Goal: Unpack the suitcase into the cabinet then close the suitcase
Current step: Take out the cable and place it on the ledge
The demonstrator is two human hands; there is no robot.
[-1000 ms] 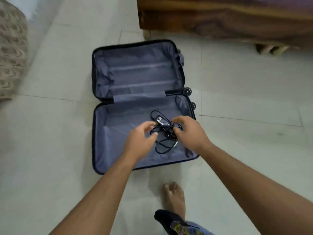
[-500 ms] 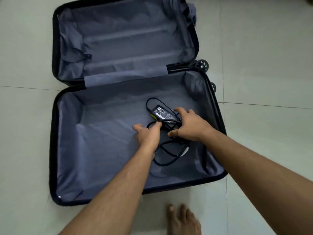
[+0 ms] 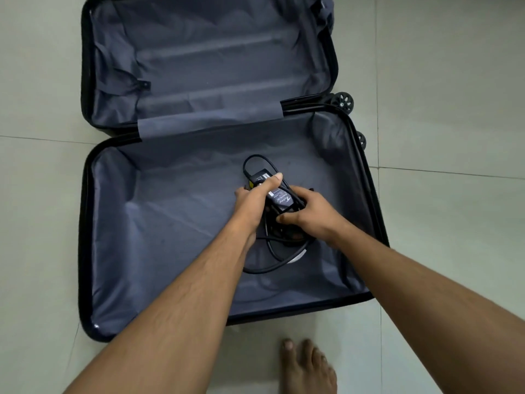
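Suitcase [image 3: 119,251] lies open on the floor, bare but for the charger [image 3: 279,199] mid near half, which we grip with left hand [image 3: 252,200] and right hand [image 3: 308,216]; stowing and closing remain.

Both arms reach toward 12 o'clock. Left hand [image 3: 254,200] grips the charger [image 3: 279,196], thumb on top. Right hand [image 3: 311,216] curls around its cable [image 3: 272,251].
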